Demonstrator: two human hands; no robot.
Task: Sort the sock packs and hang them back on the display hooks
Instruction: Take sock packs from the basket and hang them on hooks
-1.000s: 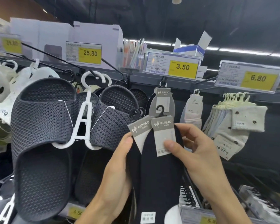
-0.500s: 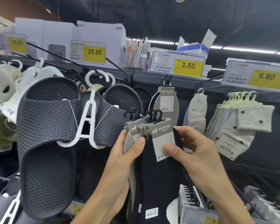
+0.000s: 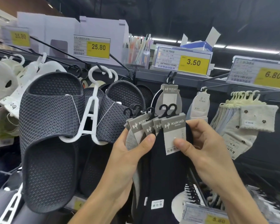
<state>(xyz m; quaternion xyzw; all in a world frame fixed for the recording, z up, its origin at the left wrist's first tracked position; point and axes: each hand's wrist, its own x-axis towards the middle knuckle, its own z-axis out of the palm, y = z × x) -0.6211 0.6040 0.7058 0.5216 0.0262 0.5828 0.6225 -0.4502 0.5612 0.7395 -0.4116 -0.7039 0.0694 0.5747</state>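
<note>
Sock packs [image 3: 153, 172] should feel light and floppy, fanned between your left hand [image 3: 129, 159] and right hand [image 3: 205, 152] (both pinch them), just below the hook [image 3: 170, 78] under the 3.50 tag [image 3: 193, 63]. Take the stiff card tops [image 3: 173, 126], not the fabric.

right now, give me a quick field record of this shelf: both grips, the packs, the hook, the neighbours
left grip: holds fanned bunch of dark and grey sock packs with grey card headers, thumb across them
right grip: pinches front dark pack's grey card
black plastic pack hooks: all off the rail
matching pack: one grey sock pack hangs on display hook below yellow 3.50 price tag
left neighbour: dark mesh slippers on white hanger
right neighbour: cream flower-print socks
</note>
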